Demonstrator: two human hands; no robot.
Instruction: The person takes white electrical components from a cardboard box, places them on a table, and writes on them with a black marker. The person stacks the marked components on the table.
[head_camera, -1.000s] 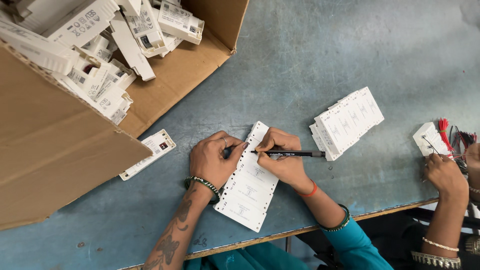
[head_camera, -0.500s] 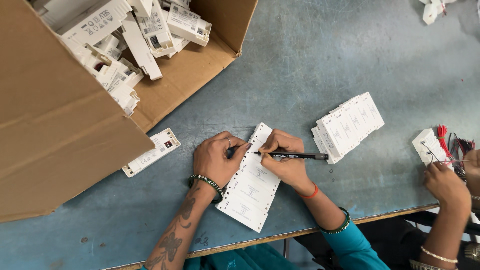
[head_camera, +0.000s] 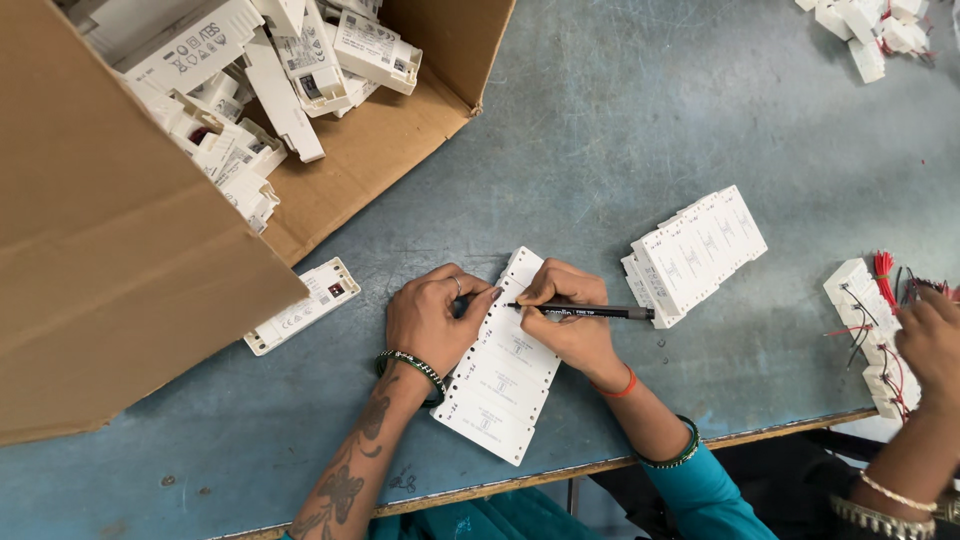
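Blue-grey and scuffed, the counter (head_camera: 600, 120) fills my view from above, its wooden front edge running along the bottom. At far left a big cardboard box (head_camera: 120, 270) lies tipped open, with white plastic housings (head_camera: 250, 90) piled inside it. Just beside the box flap, one loose housing (head_camera: 302, 306) lies flat on the counter, label side up.

Next comes my left hand (head_camera: 432, 322), wearing a green bead bracelet at the wrist. Its fingers are curled and pressed down on the left edge of a white label strip (head_camera: 502, 365), pinning it flat; the thumb reaches toward the pen tip. The strip lies diagonally, its upper end under both hands and its lower end near the counter's edge, with punched holes along both long sides.

My right hand (head_camera: 570, 320) rests on the strip's upper right part. Its fingers are closed narrowly around a black pen (head_camera: 585, 312), which lies almost level, the tip touching the strip between the two hands and the barrel pointing right past the knuckles.

Near the pen's end, but apart from it, sits a stack (head_camera: 697, 253) of white ribbed blocks. At far right another person's hand (head_camera: 930, 345) rests on small white parts with red wires (head_camera: 868, 320), and more white parts (head_camera: 865, 30) lie in the top corner.
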